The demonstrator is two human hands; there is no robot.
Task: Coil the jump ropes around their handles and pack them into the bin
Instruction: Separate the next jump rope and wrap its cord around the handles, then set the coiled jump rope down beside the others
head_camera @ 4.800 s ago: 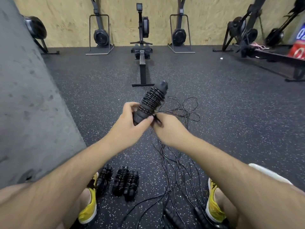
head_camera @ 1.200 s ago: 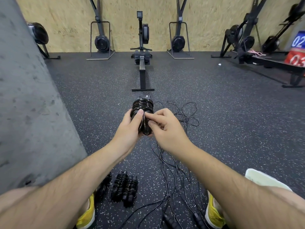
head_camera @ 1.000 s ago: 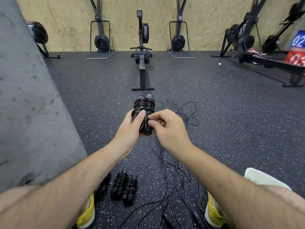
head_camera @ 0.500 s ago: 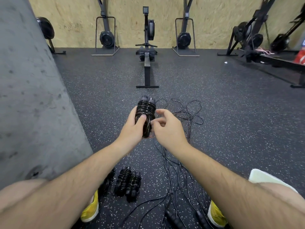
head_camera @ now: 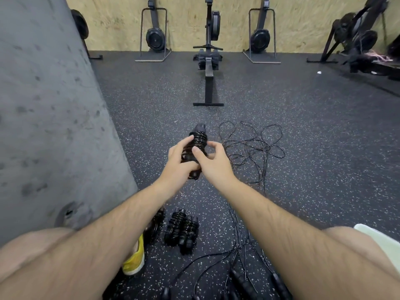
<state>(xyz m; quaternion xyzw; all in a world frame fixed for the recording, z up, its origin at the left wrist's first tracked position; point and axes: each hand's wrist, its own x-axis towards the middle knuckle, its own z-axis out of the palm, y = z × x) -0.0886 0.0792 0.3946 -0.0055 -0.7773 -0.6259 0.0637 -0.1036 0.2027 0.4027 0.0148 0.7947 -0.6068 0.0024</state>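
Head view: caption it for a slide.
Left hand and right hand hold a coiled jump rope; coiled bundles, loose ropes on floor.

Centre: wound bundle [head_camera: 195, 148] between left hand [head_camera: 179, 167] and right hand [head_camera: 213, 164]; loose ropes [head_camera: 251, 148] on floor [head_camera: 313, 169] to its right; coiled bundles [head_camera: 181, 231] nearer, beside shoe [head_camera: 134, 258].

Your arms reach forward together; your left hand [head_camera: 178, 164] grips the coiled rope [head_camera: 198, 137], your right hand [head_camera: 214, 164] pinches it.

Grey concrete pillar [head_camera: 47, 118], rowing machine [head_camera: 208, 68], plywood wall [head_camera: 298, 22], yellow shoe [head_camera: 135, 259]
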